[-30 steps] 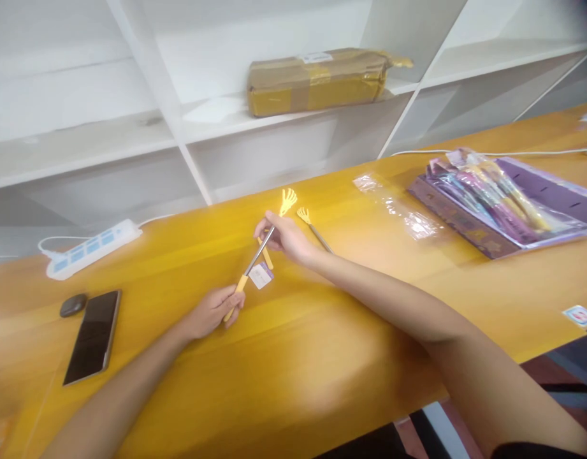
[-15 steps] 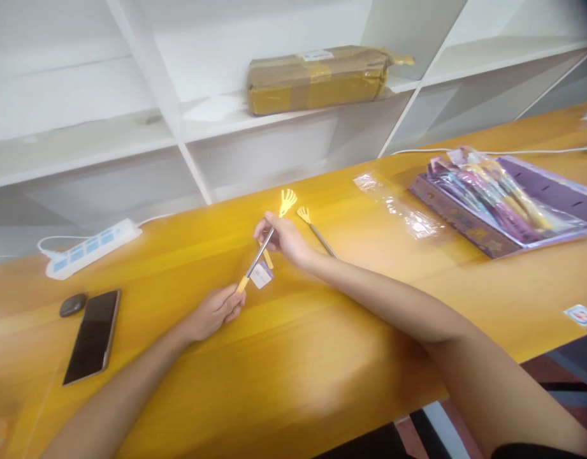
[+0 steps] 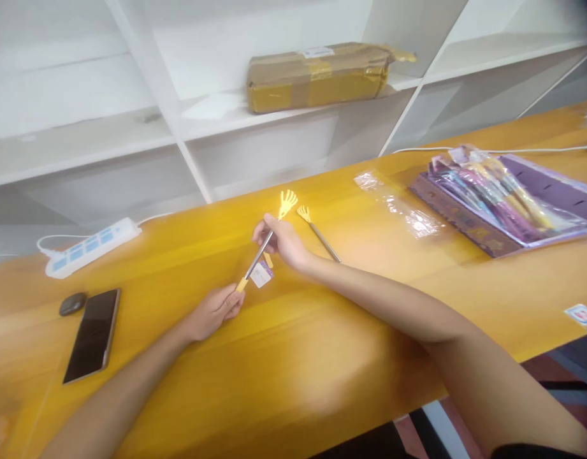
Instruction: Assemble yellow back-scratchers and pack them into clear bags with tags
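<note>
A yellow back scratcher (image 3: pixel 259 254) with a metal shaft and a hand-shaped head slants between my hands above the table. My left hand (image 3: pixel 219 309) is closed around its yellow handle. Just below the head, my right hand (image 3: pixel 283 242) is closed on the shaft. Beside it on the table lies a metal rod with a second yellow hand-shaped head (image 3: pixel 304 215). Under my right hand a short yellow piece (image 3: pixel 268 260) shows in part, next to a white and purple tag (image 3: pixel 261 274). What that piece belongs to is hidden.
An open purple box (image 3: pixel 470 217) with several wrapped items is at the right, near clear plastic wrappers (image 3: pixel 420 223). Leftward are a phone (image 3: pixel 93 336), a small dark case (image 3: pixel 73 304) and a power strip (image 3: pixel 92 247). A taped parcel (image 3: pixel 317 80) sits on the shelf.
My right hand has shifted very slightly, covering more of the short yellow piece. Both hands keep their hold on the back scratcher.
</note>
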Action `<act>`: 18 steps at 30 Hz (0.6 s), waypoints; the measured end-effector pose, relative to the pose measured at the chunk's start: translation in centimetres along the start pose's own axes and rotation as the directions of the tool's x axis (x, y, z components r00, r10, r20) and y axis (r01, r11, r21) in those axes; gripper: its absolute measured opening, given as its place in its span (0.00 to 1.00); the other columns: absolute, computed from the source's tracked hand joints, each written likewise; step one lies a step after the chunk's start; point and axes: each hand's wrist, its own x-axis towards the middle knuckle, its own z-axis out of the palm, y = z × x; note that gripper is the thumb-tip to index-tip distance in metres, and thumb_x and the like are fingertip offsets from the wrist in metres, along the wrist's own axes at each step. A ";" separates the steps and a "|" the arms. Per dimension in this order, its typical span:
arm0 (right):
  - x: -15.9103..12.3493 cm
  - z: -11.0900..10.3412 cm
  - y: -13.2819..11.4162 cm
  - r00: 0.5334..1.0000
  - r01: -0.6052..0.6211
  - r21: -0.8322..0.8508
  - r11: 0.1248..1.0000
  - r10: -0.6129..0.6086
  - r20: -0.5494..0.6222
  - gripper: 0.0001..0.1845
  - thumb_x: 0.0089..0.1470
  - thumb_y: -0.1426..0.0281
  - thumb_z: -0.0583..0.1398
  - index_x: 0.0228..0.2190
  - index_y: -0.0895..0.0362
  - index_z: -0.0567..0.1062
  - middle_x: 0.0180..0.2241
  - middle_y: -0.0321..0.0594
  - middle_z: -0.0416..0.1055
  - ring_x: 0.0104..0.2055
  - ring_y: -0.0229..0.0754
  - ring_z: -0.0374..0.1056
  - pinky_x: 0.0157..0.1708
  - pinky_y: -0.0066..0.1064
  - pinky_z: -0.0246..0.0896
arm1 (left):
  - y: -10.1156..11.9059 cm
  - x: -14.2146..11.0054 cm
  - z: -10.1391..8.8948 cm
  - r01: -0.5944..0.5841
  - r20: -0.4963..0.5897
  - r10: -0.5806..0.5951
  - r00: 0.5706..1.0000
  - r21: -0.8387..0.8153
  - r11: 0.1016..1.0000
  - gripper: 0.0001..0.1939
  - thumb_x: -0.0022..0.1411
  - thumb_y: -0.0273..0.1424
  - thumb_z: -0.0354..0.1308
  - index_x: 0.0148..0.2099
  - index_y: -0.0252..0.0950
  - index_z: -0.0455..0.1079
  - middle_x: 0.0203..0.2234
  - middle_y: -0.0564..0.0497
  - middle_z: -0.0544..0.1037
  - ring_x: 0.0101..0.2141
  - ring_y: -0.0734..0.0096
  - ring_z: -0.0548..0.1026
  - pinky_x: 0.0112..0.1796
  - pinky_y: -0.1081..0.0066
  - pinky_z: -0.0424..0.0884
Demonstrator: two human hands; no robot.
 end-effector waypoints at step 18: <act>0.0 0.3 0.4 0.998 0.043 0.004 0.999 -0.043 0.033 0.37 0.64 0.39 0.53 0.26 0.59 0.77 0.22 0.36 0.66 0.19 0.31 0.56 0.19 0.26 0.47 | -0.1 -0.1 0.1 -0.005 0.005 0.005 1.000 -0.002 1.000 0.23 0.78 0.48 0.41 0.35 0.39 0.60 0.23 0.58 0.61 0.24 0.73 0.57 0.29 0.70 0.57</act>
